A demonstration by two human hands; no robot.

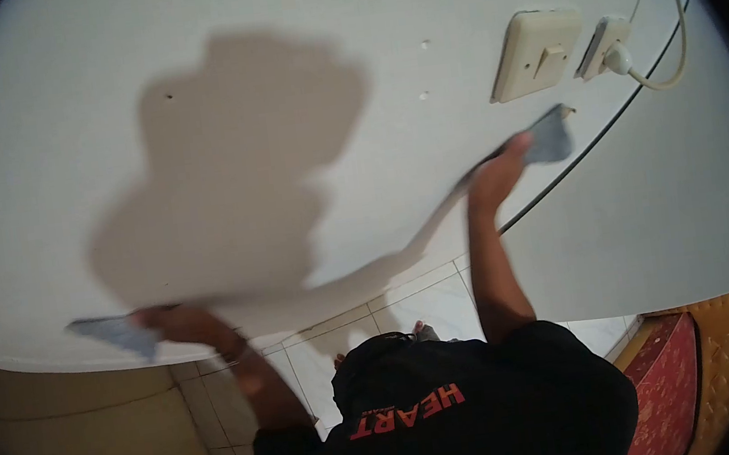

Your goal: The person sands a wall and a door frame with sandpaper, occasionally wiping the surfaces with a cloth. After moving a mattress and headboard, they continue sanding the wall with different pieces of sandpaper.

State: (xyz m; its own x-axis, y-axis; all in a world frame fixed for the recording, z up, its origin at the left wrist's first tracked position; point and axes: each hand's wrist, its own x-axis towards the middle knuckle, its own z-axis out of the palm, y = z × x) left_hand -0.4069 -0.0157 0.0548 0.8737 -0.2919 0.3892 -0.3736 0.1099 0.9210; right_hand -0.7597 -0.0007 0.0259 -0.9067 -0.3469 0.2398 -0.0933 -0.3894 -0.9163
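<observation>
At the lower left, my left hand [180, 326] is closed on a grey cloth [118, 335], a pointed end of it sticking out past the fingers. Higher up on the right, my right hand [499, 178] also grips grey cloth [552, 138], its loose end fanned out below the light switch. A thin, sagging greyish band runs from one hand to the other; I cannot tell whether this is the same cloth seen edge-on or a shadow. Both arms are spread wide in front of the white wall [427, 144].
Above the right hand are a light switch [538, 55] and a socket [603, 47] with a white plug [618, 57] in it. A dark cable [589, 143] runs diagonally along the wall. Floor tiles [431, 296] lie below; a red patterned piece [664, 391] stands at lower right.
</observation>
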